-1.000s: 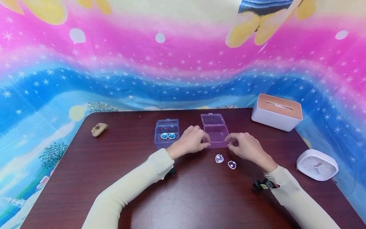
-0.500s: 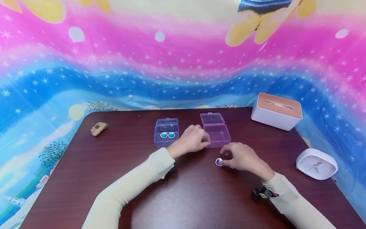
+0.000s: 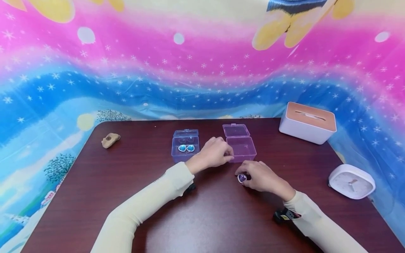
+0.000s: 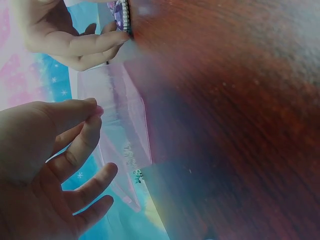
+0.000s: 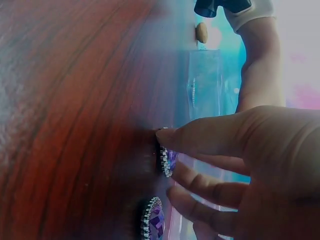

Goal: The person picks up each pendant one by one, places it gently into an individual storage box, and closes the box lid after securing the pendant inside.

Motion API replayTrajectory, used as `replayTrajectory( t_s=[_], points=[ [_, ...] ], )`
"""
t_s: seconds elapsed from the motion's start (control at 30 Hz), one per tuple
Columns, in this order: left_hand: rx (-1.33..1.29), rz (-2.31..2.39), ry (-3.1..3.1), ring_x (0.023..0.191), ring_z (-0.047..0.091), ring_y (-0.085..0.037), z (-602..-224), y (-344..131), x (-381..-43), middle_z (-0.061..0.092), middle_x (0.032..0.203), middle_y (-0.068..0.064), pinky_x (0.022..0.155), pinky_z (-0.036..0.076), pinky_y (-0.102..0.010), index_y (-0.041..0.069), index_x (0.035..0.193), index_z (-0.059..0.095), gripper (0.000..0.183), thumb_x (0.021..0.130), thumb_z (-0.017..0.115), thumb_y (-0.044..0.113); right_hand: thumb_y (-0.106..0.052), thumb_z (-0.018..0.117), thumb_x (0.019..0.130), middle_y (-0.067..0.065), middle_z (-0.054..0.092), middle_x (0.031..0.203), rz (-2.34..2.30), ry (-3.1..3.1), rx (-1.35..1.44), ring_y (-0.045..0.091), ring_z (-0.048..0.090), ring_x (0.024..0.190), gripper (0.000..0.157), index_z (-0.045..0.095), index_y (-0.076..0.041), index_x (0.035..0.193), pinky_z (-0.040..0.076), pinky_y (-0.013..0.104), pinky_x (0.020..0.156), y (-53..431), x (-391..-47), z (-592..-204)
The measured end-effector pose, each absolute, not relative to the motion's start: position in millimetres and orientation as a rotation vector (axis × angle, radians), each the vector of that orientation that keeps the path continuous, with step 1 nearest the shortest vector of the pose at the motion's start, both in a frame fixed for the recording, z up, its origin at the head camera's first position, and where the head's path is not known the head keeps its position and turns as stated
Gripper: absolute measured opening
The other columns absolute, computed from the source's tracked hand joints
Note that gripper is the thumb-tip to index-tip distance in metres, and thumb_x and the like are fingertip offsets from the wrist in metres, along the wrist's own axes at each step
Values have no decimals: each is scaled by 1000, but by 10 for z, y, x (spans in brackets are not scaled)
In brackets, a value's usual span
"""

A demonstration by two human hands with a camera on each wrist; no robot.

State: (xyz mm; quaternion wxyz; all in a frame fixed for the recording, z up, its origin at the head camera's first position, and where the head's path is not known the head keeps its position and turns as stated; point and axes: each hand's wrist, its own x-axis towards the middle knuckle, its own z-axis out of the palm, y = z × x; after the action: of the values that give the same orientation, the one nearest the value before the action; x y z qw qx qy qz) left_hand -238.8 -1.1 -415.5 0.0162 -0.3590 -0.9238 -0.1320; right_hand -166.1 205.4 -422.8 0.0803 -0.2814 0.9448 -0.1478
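Observation:
My left hand (image 3: 215,153) is at the left front corner of an open pink-purple plastic box (image 3: 242,149). In the left wrist view its thumb and forefinger meet on a small pink bit that looks like the box's edge; the other fingers are spread. My right hand (image 3: 261,175) is in front of the box, its thumb and forefinger around a purple heart-shaped gem (image 3: 242,178) with a beaded silver rim. The right wrist view shows the thumb on that gem's edge and a second purple gem (image 5: 155,220) on the table nearby; the head view hides the second one.
To the left stands an open blue box (image 3: 185,149) holding two blue heart gems. A tan stone-like object (image 3: 110,140) lies at the far left. A tissue box (image 3: 307,123) and a white clock (image 3: 352,181) stand on the right. A patterned cloth hangs behind the table.
My right hand has moved from the box's right front corner toward me and left, onto a purple gem. The left hand has stayed at the box.

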Motion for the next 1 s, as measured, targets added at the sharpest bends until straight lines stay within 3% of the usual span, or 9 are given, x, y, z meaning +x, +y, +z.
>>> replayTrajectory(
  t_s=[0.13, 0.4, 0.63, 1.0],
  points=[
    [-1119, -406, -2872, 93, 62, -13, -4151, -10, -2393, 78, 90, 14, 83, 46, -33, 30, 95, 83, 13, 96, 72, 37, -14, 84, 83, 3, 73, 109, -498, 2827, -834, 20, 66, 102, 32, 76, -15, 115, 49, 47, 88, 2077, -1642, -4234],
    [-1113, -406, -2881, 92, 61, -13, -4152, -22, -2394, 78, 88, 14, 84, 46, -33, 30, 94, 82, 13, 96, 72, 38, -35, 90, 77, 3, 71, 101, -502, 2946, -559, 17, 63, 88, 42, 76, -14, 110, 46, 37, 72, 2073, -1576, -4287],
    [-1119, -420, -2882, 92, 61, -12, -4141, -17, -2391, 78, 88, 13, 83, 46, -32, 29, 94, 82, 14, 97, 71, 37, -23, 87, 80, 0, 72, 93, -568, 2917, -581, 14, 62, 81, 25, 77, -14, 100, 50, 36, 70, 2033, -1575, -4304],
    [-1114, -421, -2891, 92, 61, -12, -4147, -19, -2403, 77, 86, 13, 83, 45, -33, 29, 93, 82, 14, 97, 72, 37, -17, 84, 78, 0, 72, 94, -618, 2851, -670, 12, 61, 84, 26, 77, -10, 102, 51, 32, 75, 2049, -1626, -4321]
  ],
)
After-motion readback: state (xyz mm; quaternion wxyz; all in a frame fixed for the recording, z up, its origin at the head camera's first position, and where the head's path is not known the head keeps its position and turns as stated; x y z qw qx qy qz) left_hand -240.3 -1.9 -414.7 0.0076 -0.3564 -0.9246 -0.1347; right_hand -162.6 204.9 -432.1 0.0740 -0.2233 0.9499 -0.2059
